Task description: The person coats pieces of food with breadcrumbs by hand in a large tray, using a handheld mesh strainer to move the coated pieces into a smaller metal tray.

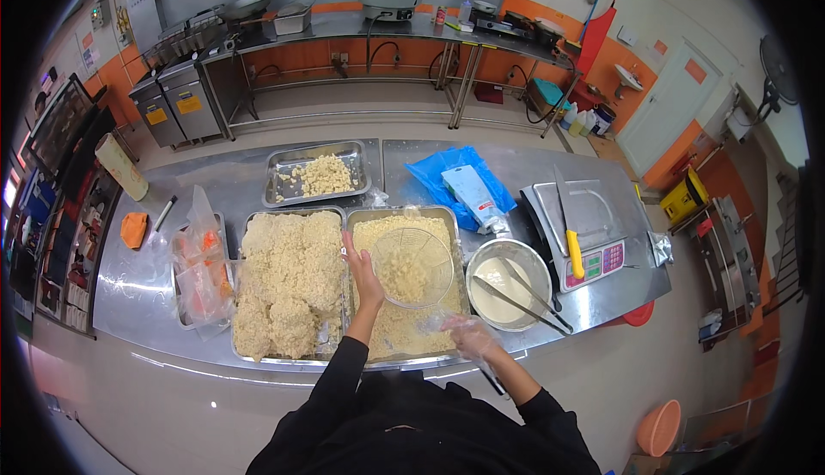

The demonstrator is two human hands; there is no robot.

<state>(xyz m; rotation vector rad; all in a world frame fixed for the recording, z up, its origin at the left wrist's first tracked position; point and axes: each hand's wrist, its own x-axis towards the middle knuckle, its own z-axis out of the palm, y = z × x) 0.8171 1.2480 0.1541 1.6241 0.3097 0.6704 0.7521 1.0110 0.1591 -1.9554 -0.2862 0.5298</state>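
Note:
My right hand (pixel 474 338), in a clear plastic glove, grips the handle of a round wire-mesh strainer (pixel 414 267). The strainer is over a steel tray (pixel 456 243) of pale crumbs and has coarse crumbs in it. Bare and upright, my left hand (pixel 363 272) is at the strainer's left rim, with its fingers extended; whether it touches the rim is unclear. To the left, another steel tray (pixel 247 230) holds large crumb-coated pieces (pixel 290 269). A metal bowl (pixel 546 269) of creamy batter (pixel 499 294) stands to the right, with metal tongs (pixel 522 298) resting in it.
Behind is a small steel tray (pixel 276 172) with crumb lumps. A blue plastic bag (pixel 428 169) lies right of it. A yellow-handled knife (pixel 573 253) rests on a digital scale (pixel 596 269). At left are a plastic-covered tray (pixel 203 275), an orange cloth (pixel 134 230) and a marker (pixel 165 213).

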